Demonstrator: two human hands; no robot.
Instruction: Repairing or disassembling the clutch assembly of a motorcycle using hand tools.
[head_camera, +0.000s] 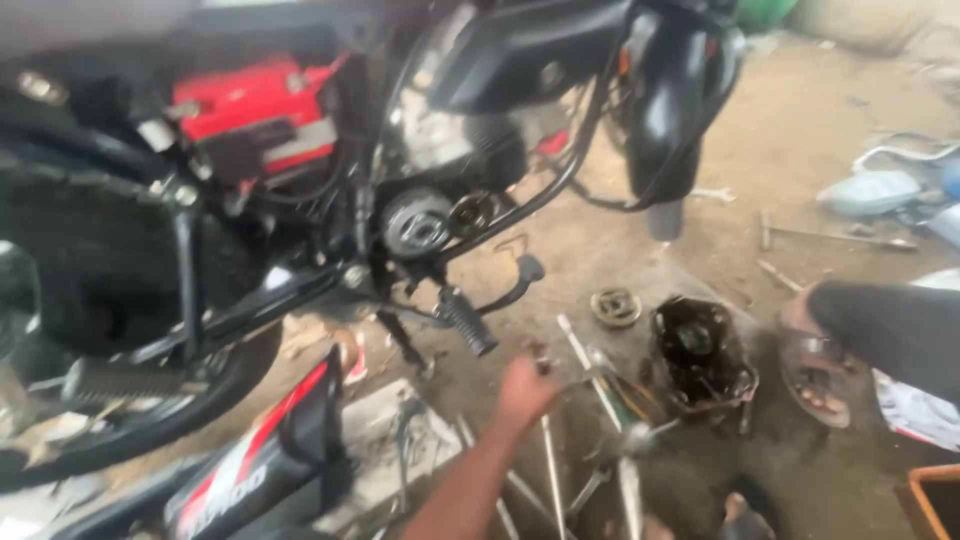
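Landmark: black motorcycle (300, 200), engine side opened, standing over the dirt floor (800, 150). Below and right of its ribbed black footpeg (466, 322), a dark oily engine cover (702, 358) lies on the ground. Between cover and footpeg, long thin metal rod tools (590, 372) lie fanned, long axes running roughly toward the motorcycle. One hand (524, 390) reaches in, touching the rods; grasp indeterminate, blurred. Other hand not visible.
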